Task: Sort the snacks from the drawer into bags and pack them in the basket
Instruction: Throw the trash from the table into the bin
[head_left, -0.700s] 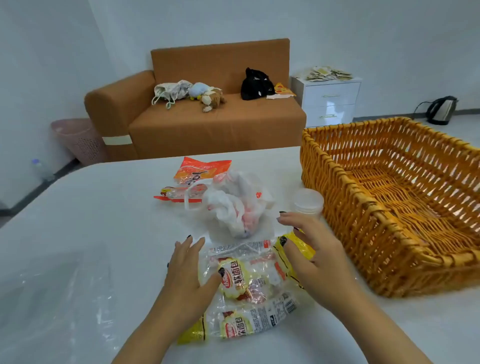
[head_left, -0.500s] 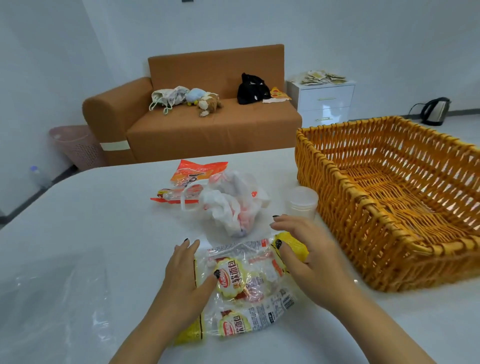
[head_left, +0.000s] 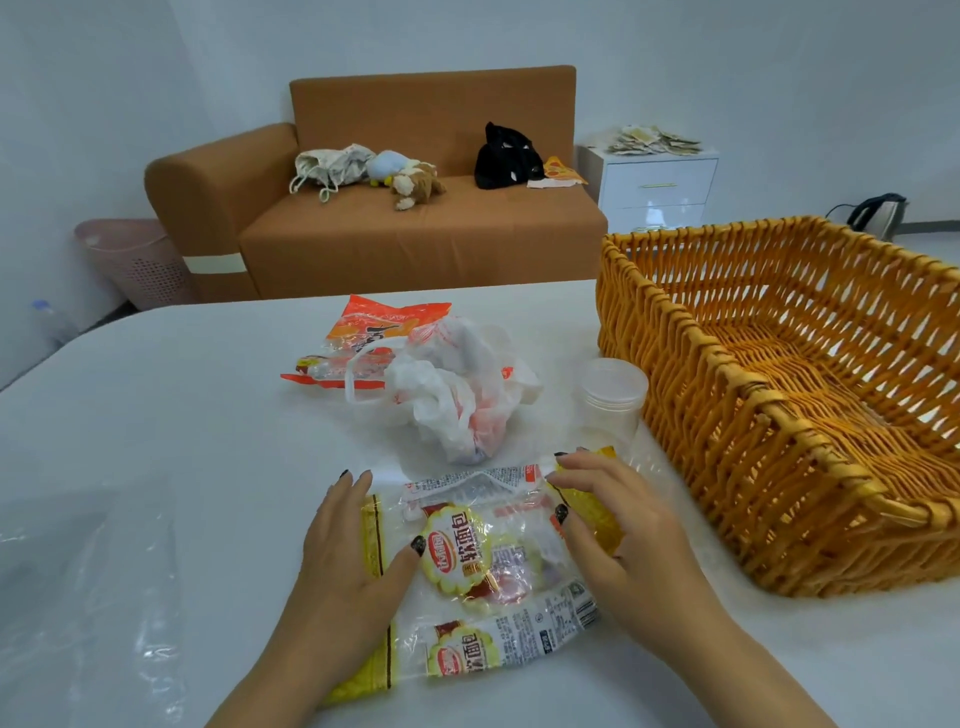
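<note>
Clear, crinkly plastic bag of yellow-labelled soft bread packets (head_left: 483, 566), light and slippery, is pressed flat under left hand (head_left: 343, 561) and right hand (head_left: 618, 525), fingers straight; best gripped at its edges.

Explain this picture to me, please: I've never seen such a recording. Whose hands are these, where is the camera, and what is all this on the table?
There is no robot: a person wears a camera on the head, looking down at their own hands. The left hand and right hand lie flat on a clear bag of yellow bread packets, pressing it against the white table. Behind it sit a crumpled white plastic bag, an orange snack packet and a small clear tub. The wicker basket on the right shows nothing inside.
</note>
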